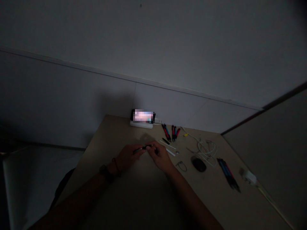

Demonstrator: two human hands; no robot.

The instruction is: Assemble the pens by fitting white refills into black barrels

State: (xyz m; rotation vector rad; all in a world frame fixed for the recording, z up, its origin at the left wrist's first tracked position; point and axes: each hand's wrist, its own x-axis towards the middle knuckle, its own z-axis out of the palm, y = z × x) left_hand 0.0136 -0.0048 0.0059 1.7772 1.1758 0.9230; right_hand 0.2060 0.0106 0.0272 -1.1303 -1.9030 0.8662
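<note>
On my feed, the left hand (129, 158) and right hand (159, 156) are together, both clamped on a slim black pen body (144, 147). Close fingertip control suits it, with loose pens (166, 132) just beyond it.

L hand (129, 158), R hand (160, 156) close together, fingers (151, 148) curled, L forearm (74, 201), R forearm (192, 199) angled in frm below

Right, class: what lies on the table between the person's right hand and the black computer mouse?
A small dark wire loop lies there on the tabletop, as the head view shows.
</note>
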